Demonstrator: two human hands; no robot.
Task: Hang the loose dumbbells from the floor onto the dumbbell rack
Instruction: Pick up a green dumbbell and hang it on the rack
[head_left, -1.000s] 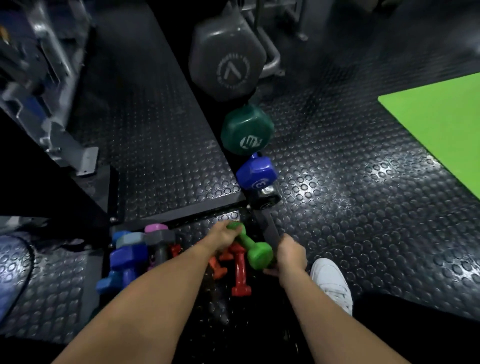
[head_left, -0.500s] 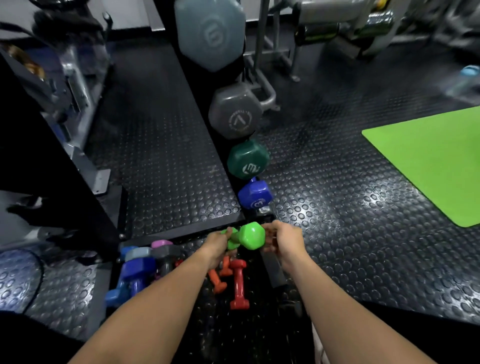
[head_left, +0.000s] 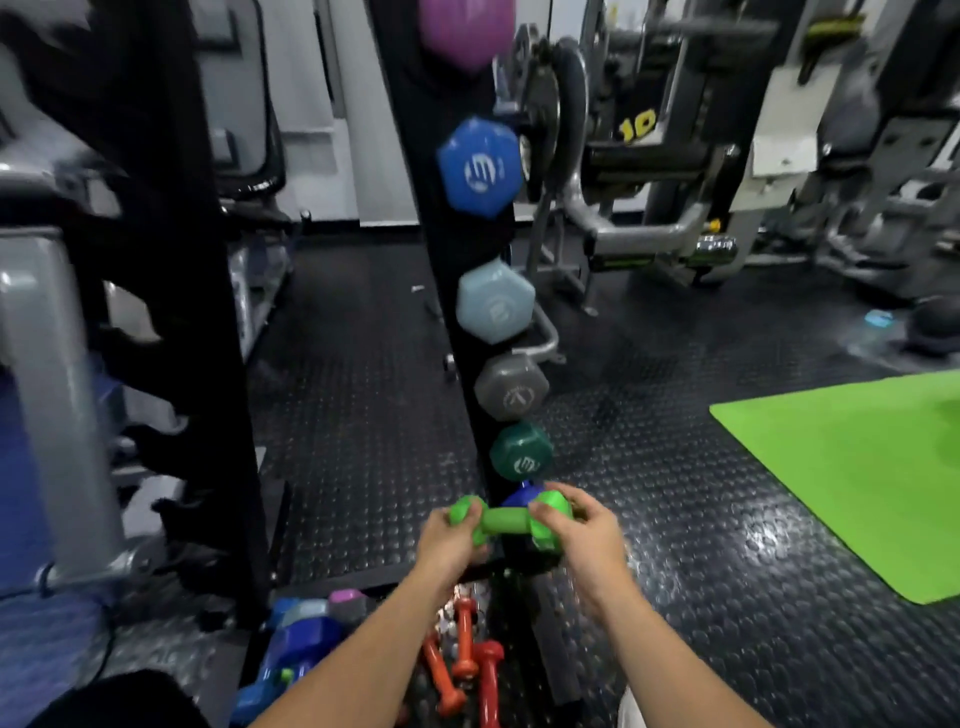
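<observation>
I hold a small bright green dumbbell (head_left: 506, 519) level in front of the black upright rack (head_left: 452, 291). My left hand (head_left: 449, 540) grips its left head and my right hand (head_left: 576, 535) grips its right head. It hangs just before the lowest hung dumbbells, a dark green one (head_left: 521, 451) and a blue one (head_left: 519, 496) mostly hidden behind it. Higher on the rack hang grey (head_left: 511, 387), pale blue (head_left: 494, 301), blue (head_left: 480, 167) and purple (head_left: 465, 28) dumbbells. Loose red and orange dumbbells (head_left: 467, 660) and blue and pink ones (head_left: 301, 629) lie on the floor below.
A black frame post (head_left: 208, 312) and grey machine (head_left: 57, 395) stand on the left. A green mat (head_left: 852, 478) lies on the studded rubber floor at right. Weight machines (head_left: 675, 182) fill the back. A white shoe (head_left: 631, 709) shows at the bottom edge.
The green dumbbell has been lifted off the floor and turned level; my right hand has taken its right head. My view has tilted up, showing more of the rack.
</observation>
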